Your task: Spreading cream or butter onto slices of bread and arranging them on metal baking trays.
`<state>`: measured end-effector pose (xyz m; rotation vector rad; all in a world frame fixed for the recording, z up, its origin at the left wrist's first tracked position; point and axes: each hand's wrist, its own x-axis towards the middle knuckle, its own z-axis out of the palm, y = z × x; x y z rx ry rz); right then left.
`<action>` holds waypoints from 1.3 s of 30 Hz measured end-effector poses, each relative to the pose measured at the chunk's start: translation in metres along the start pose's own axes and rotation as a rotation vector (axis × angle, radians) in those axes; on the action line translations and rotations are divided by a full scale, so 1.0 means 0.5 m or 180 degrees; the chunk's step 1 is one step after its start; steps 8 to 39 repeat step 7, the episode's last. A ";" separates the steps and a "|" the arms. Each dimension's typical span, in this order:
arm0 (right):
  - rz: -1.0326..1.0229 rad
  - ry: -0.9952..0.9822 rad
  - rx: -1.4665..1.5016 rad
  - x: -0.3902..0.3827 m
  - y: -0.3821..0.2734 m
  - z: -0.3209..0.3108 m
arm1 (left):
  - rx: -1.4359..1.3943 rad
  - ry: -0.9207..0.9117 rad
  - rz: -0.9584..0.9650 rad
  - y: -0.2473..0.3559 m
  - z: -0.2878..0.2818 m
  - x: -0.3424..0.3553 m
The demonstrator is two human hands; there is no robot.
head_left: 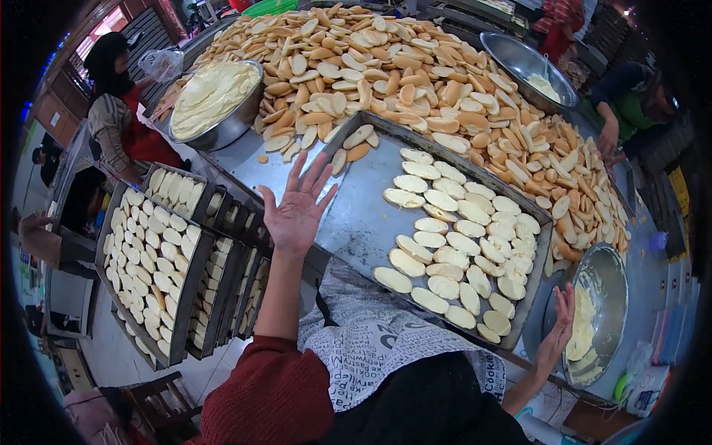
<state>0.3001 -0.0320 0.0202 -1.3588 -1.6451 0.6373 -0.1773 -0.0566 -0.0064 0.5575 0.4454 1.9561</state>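
Observation:
My left hand (297,211) is raised palm up with its fingers spread, above the left end of a metal baking tray (356,215). It holds nothing. My right hand (561,319) is lifted between the tray's right end and a steel bowl (619,297) holding some pale cream (582,326). Its fingers are stretched out and nothing shows in them. Rows of oval bread slices coated with cream (449,256) cover the tray's right part. A few uncoated slices (359,136) lie in its far left corner.
A large heap of oval bread slices (415,67) fills the table beyond the tray. At the far left stands a bowl heaped with cream (215,96); another bowl (526,70) sits far right. Stacked trays of coated slices (148,267) stand at left. Co-workers (122,111) are nearby.

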 end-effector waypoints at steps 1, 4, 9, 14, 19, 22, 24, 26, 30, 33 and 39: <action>0.0017 0.0103 -0.0290 -0.006 -0.001 -0.015 | -0.0019 -0.0036 -0.0075 -0.004 0.002 0.002; 0.0230 0.0128 -0.1697 -0.026 -0.032 -0.072 | 0.0128 -0.0118 -0.0123 -0.013 0.003 0.008; 0.1108 -0.0183 -0.3521 -0.054 -0.045 -0.135 | 0.0214 -0.0102 -0.0093 -0.008 0.001 0.007; 0.1108 -0.0183 -0.3521 -0.054 -0.045 -0.135 | 0.0214 -0.0102 -0.0093 -0.008 0.001 0.007; 0.1108 -0.0183 -0.3521 -0.054 -0.045 -0.135 | 0.0214 -0.0102 -0.0093 -0.008 0.001 0.007; 0.1108 -0.0183 -0.3521 -0.054 -0.045 -0.135 | 0.0214 -0.0102 -0.0093 -0.008 0.001 0.007; 0.1108 -0.0183 -0.3521 -0.054 -0.045 -0.135 | 0.0214 -0.0102 -0.0093 -0.008 0.001 0.007; 0.1108 -0.0183 -0.3521 -0.054 -0.045 -0.135 | 0.0214 -0.0102 -0.0093 -0.008 0.001 0.007; 0.1108 -0.0183 -0.3521 -0.054 -0.045 -0.135 | 0.0214 -0.0102 -0.0093 -0.008 0.001 0.007; 0.1108 -0.0183 -0.3521 -0.054 -0.045 -0.135 | 0.0214 -0.0102 -0.0093 -0.008 0.001 0.007; 0.1108 -0.0183 -0.3521 -0.054 -0.045 -0.135 | 0.0214 -0.0102 -0.0093 -0.008 0.001 0.007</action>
